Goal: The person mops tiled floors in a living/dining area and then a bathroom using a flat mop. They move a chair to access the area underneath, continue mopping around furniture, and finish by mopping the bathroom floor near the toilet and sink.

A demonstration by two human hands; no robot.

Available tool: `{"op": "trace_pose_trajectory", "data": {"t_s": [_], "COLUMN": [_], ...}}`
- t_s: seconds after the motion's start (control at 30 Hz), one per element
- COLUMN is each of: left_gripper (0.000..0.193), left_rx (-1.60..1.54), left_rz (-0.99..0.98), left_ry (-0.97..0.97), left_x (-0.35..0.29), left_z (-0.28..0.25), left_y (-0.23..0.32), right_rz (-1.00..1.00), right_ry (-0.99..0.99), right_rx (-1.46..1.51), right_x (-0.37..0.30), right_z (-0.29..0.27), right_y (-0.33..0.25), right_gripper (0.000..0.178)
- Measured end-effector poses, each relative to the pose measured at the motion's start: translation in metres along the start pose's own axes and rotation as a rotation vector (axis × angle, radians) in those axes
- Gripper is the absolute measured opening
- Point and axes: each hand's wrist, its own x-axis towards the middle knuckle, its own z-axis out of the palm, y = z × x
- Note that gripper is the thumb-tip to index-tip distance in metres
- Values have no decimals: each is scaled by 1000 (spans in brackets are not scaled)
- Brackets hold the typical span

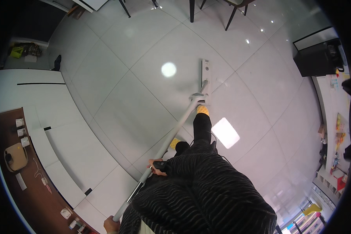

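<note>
A flat mop with a long pale grey pole slants from the lower left up to the middle of the head view. Its narrow white head lies on the tiled floor, just ahead of my forward foot in a yellow slipper. Near the pole's top end, my left hand is closed around it, partly cut off by the lower edge. Farther down the pole, my right hand wraps its fingers around the shaft. A small black device sits at that wrist. My black, wavy-patterned clothing hides most of the arms.
White cabinets with a brown counter run along the left. Chair legs stand at the far side. At the right are a black box-like unit and a white shelf with colourful items. The glossy floor reflects lights.
</note>
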Motion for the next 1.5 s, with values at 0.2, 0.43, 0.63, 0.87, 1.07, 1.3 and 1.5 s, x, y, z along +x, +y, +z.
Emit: {"op": "trace_pose_trajectory", "data": {"t_s": [0.2,0.43,0.63,0.87,1.07,1.3,1.5], "left_gripper": [15,28,54,58,56,38,21], "left_rx": [-109,-348,-396,-597,-744,-885,-1027], "left_rz": [269,530,755,1044,1370,1476,1364], "left_ry": [175,-19,-87,-167,-343,-519,-441], "left_x": [27,67,83,54,45,70,109], "left_z": [-11,-45,-152,-247,-286,-333,-394], "left_y": [69,242,424,577,643,665,686], "right_rz": [-102,-531,-514,-445,-669,-1167,-1075], "right_ry": [247,122,399,104,149,20,-125], "right_rx": [-123,-315,206,639,793,676,957], "right_x": [-15,14,-36,-174,-243,-353,-429], "right_z": [-48,-220,-292,-202,-205,-255,-307], "right_y": [-67,-187,-356,-417,-469,-536,-597], "right_gripper": [26,22,25,24,10,16,16]}}
